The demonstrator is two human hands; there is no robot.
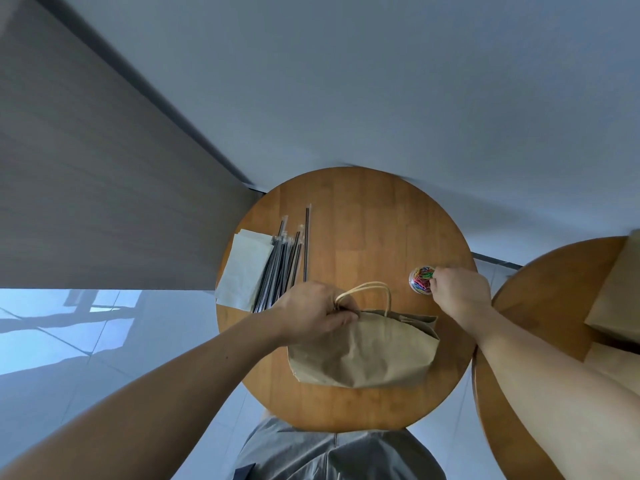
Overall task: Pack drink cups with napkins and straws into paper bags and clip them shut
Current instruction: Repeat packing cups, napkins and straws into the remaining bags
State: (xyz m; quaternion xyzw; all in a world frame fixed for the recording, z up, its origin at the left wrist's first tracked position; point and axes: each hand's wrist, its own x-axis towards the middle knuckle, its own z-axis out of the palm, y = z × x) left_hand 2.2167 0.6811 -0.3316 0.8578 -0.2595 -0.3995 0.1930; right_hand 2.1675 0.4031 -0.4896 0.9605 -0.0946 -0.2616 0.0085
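Note:
A brown paper bag [363, 351] stands on the round wooden table [363, 216], its top pressed flat. My left hand [311, 311] pinches the bag's top edge at the left, by the twine handles [374, 289]. My right hand [459, 292] has its fingertips in a small clear tub of coloured paper clips [419, 278] at the table's right; whether a clip is between the fingers is hidden. Wrapped black straws [284, 265] and white napkins [244, 268] lie at the left. No cup is visible; the bag hides its contents.
A second round wooden table [540, 306] stands close on the right with brown paper bags [616, 296] stacked on it. A grey wall rises behind, and pale floor tiles lie on the left. My grey-trousered lap is at the near edge.

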